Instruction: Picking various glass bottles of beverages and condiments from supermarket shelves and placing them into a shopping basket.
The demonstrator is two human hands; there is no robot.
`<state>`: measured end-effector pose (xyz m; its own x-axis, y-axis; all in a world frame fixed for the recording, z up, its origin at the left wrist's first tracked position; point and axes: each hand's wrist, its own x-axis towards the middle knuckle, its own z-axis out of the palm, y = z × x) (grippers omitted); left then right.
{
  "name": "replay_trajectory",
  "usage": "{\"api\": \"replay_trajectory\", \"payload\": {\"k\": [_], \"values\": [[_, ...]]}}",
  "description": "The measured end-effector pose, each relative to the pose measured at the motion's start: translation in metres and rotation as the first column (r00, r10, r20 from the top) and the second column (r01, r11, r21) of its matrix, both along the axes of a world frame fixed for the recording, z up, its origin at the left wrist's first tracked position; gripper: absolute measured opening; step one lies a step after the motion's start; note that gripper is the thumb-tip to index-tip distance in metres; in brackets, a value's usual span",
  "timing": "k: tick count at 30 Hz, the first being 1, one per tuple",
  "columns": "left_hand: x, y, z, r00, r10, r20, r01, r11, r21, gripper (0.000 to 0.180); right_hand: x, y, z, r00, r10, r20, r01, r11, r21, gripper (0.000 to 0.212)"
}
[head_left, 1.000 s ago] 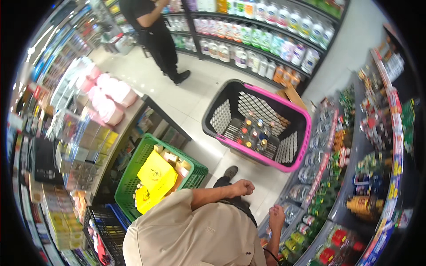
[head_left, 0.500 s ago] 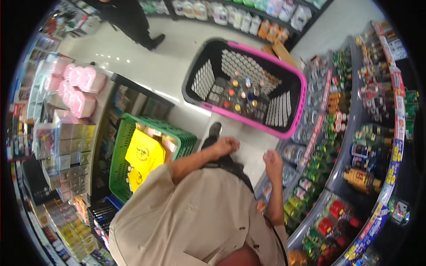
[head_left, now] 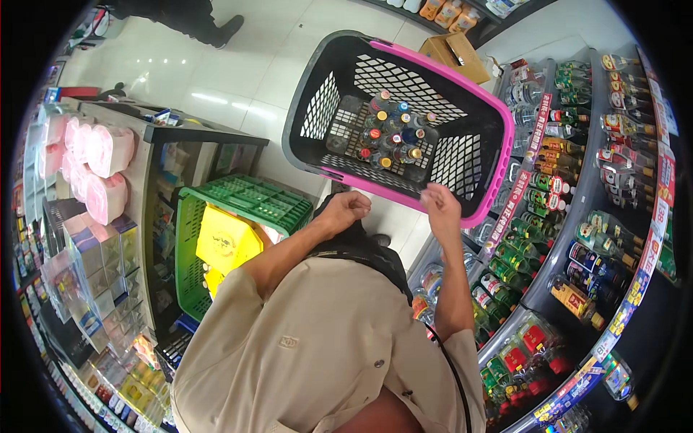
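Observation:
A black basket with a pink rim [head_left: 404, 189] stands ahead of me, holding several small bottles [head_left: 393, 133] with coloured caps, upright on its floor. My left hand [head_left: 345, 214] hangs just short of the basket's near side, its fingers curled in with nothing visible in them. By the basket's near right side is my right hand [head_left: 443, 208], fingers loosely bent and a little apart, overlapping the rim in the picture. Whether it touches the rim I cannot tell. No object shows in it.
To my left is a green basket [head_left: 189, 252] with yellow packages [head_left: 227, 242]. Shelves of bottles [head_left: 556, 224] curve along my right. Pink packs [head_left: 101, 159] sit on a display at left. A cardboard box [head_left: 455, 58] lies beyond the basket. Another person's leg [head_left: 195, 22] shows far left.
The pink-rimmed basket appears nearer and larger. My right hand has come up toward its near rim, and the left hand is slightly farther left. The other person has shifted toward the upper edge.

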<state>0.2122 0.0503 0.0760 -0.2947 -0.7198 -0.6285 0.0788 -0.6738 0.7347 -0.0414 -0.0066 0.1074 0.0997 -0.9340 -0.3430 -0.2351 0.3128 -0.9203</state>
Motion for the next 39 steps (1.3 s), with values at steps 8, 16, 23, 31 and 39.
{"api": "replay_trajectory", "payload": {"k": [8, 16, 23, 31, 39], "values": [[0.033, -0.012, 0.001, 0.968, 0.248, -0.018, -0.247, 0.967, 0.055, 0.025, 0.091, -0.081, -0.076, 0.851, 0.397, -0.345, -0.401, 0.914, 0.065, 0.033], [0.052, -0.014, 0.0, 0.926, 0.362, -0.103, -0.35, 0.929, 0.124, 0.025, 0.148, -0.105, -0.176, 0.465, 0.616, -0.636, -0.582, 0.754, 0.305, 0.028], [0.057, -0.019, 0.003, 0.916, 0.371, -0.155, -0.336, 0.918, 0.209, 0.023, 0.167, -0.12, -0.217, 0.277, 0.749, -0.602, -0.594, 0.626, 0.505, 0.028], [0.061, -0.025, 0.003, 0.931, 0.318, -0.176, -0.278, 0.935, 0.219, 0.025, 0.16, -0.119, -0.215, 0.38, 0.619, -0.687, -0.614, 0.725, 0.313, 0.018], [0.081, -0.046, 0.03, 0.945, 0.264, -0.193, -0.239, 0.96, 0.142, 0.027, 0.103, -0.13, -0.006, 0.876, 0.436, -0.207, -0.343, 0.865, 0.366, 0.032]]}}
